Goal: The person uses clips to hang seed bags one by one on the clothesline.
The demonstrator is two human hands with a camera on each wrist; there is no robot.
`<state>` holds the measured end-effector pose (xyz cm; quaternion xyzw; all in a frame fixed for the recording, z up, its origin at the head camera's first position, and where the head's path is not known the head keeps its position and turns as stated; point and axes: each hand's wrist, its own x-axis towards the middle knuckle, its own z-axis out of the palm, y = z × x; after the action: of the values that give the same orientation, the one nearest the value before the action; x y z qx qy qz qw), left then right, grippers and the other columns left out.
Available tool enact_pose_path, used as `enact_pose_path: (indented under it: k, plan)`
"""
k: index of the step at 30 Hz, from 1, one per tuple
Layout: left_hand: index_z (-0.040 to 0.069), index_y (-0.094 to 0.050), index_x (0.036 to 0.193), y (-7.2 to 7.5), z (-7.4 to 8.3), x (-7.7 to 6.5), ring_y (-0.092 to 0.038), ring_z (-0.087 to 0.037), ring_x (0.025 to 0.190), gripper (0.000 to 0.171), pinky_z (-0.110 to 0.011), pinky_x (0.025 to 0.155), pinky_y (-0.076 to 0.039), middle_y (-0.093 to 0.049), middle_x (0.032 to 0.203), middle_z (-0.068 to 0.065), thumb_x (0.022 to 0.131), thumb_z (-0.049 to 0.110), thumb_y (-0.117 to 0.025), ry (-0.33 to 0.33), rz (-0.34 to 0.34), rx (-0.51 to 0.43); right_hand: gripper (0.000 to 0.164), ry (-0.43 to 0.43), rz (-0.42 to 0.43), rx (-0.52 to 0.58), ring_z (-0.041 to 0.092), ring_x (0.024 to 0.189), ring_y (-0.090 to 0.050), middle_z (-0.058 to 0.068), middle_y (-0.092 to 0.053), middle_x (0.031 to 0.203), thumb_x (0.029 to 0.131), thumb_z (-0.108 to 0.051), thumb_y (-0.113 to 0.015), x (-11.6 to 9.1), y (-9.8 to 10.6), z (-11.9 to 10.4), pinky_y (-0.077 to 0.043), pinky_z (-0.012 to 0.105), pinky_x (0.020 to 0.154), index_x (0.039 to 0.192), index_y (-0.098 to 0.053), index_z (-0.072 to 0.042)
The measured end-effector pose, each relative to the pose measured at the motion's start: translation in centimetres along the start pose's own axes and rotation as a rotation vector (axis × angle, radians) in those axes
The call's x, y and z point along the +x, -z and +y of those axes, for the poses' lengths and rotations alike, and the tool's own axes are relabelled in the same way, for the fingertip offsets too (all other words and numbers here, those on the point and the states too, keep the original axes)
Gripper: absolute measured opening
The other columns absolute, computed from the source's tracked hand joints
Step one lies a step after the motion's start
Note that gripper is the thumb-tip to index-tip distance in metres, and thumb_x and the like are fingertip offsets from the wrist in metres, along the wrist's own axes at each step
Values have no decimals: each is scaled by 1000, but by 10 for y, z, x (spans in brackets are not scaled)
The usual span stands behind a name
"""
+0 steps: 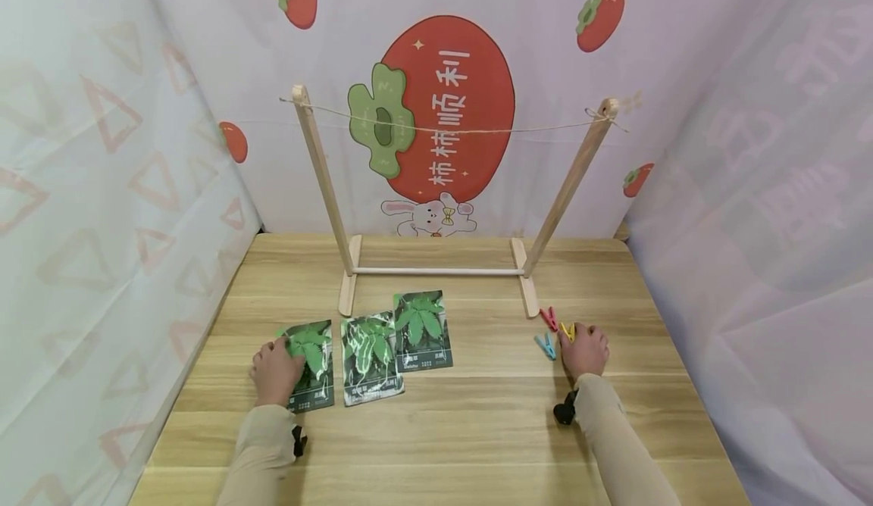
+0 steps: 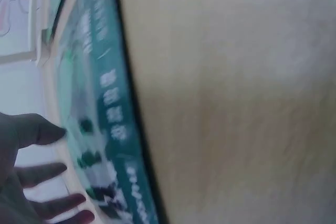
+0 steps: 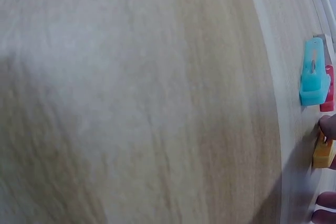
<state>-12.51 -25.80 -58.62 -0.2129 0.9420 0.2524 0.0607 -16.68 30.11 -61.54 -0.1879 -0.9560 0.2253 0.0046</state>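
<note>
Three glossy seed packets printed with green leaves lie side by side on the table. Over the edge of the left packet (image 1: 315, 354) is my left hand (image 1: 276, 373); the left wrist view shows its thumb and fingers spread apart at that packet's far side. The middle packet (image 1: 368, 351) and the right packet (image 1: 423, 328) lie beyond it. At the right, my right hand (image 1: 585, 351) pinches a yellow clothespin (image 3: 323, 153) between thumb and finger, low over the table. Close by lie a blue clothespin (image 1: 546, 346) and a red clothespin (image 1: 549, 319).
Behind the packets stands a wooden frame with a left post (image 1: 323, 180) and a right post (image 1: 569, 180). A thin string (image 1: 470, 131) runs between their tops, and a white rod (image 1: 436, 271) joins their feet. Printed cloth (image 1: 546, 188) hangs around the wooden table (image 1: 464, 445).
</note>
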Motion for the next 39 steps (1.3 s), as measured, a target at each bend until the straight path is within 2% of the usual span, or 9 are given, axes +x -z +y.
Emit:
enact_pose_path:
  k: [2, 5, 11, 17, 23, 28, 34, 37, 39]
  plan:
    - [-11, -36, 140, -2, 3, -4, -33, -60, 124, 67, -69, 99, -30, -36, 135, -43, 93, 31, -60, 11, 37, 26, 52, -2, 4, 2, 53, 128, -34, 36, -38, 138, 98, -34, -54, 0, 0, 0, -31, 66, 104, 134, -48, 4]
    - [-12, -37, 137, -6, 6, -8, -39, -63, 116, 80, -70, 93, -35, -41, 127, -45, 89, 46, -66, 34, 90, 69, 53, -8, 12, 3, 53, 128, -33, 36, -37, 139, 98, -35, -53, -1, -1, -1, -30, 66, 104, 134, -48, 4]
    - [-12, -39, 132, -12, 10, -5, -43, -61, 110, 82, -69, 88, -38, -43, 121, -44, 85, 47, -72, 79, 137, 53, 53, -44, 40, 13, 52, 129, -33, 35, -37, 139, 99, -37, -53, 0, -5, -3, -30, 65, 106, 134, -48, 3]
    - [-12, -37, 134, -15, 6, 1, -41, -59, 112, 82, -67, 92, -37, -40, 123, -43, 83, 37, -76, 106, 155, -34, 52, -65, 49, 31, 52, 128, -34, 35, -39, 138, 99, -35, -52, 1, -6, -3, -30, 65, 105, 134, -49, 3]
    - [-9, -35, 141, -13, -4, 5, -42, -55, 110, 76, -64, 88, -41, -39, 127, -41, 84, 22, -75, 81, 168, -184, 51, -81, 48, 51, 51, 128, -34, 34, -39, 138, 99, -32, -50, 3, -7, -1, -29, 64, 106, 135, -48, 3]
    - [-9, -35, 143, -6, -12, 6, -45, -53, 110, 69, -62, 90, -41, -43, 127, -39, 88, 14, -71, 110, 158, -308, 54, -96, 45, 53, 51, 128, -33, 34, -38, 138, 98, -36, -52, 4, -7, -3, -28, 64, 106, 135, -47, 2]
    - [-13, -47, 132, 4, -14, 8, -56, -47, 107, 53, -57, 91, -44, -58, 119, -34, 90, 13, -67, 135, 150, -344, 52, -95, 76, 50, 52, 126, -34, 35, -40, 136, 98, -36, -53, 3, -4, -6, -29, 65, 104, 135, -48, 0]
    - [-12, -52, 127, 6, -15, 9, -57, -45, 106, 46, -54, 90, -45, -59, 118, -33, 91, 14, -65, 154, 133, -376, 50, -93, 77, 57, 52, 126, -34, 35, -40, 135, 99, -36, -53, 3, -4, -7, -29, 65, 103, 134, -49, 0]
    - [-10, -51, 129, 8, -16, 9, -56, -46, 109, 47, -55, 90, -45, -58, 122, -34, 92, 15, -64, 167, 114, -418, 49, -93, 72, 62, 52, 126, -34, 35, -40, 134, 99, -35, -52, 2, -3, -6, -29, 65, 103, 134, -50, 0]
